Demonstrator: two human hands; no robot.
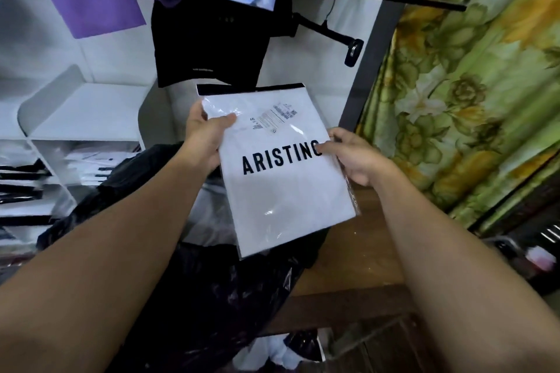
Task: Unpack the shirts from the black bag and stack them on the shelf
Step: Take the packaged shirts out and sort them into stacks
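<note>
The white shelf (85,112) stands at the left, its top board ending in a rounded near corner. Under that board an upright panel splits it into compartments. In the right compartment, flat packed shirts (91,160) lie stacked on the board, white with dark edging. More packs (18,182) are piled in the left compartment, their black edges facing out.

Lower right is a wooden table (357,251), with brown boards and a darker front edge. The black bag (169,297), crumpled and glossy, overlaps the table's left edge. It may rest partly on the wood, but its base is hidden.
</note>
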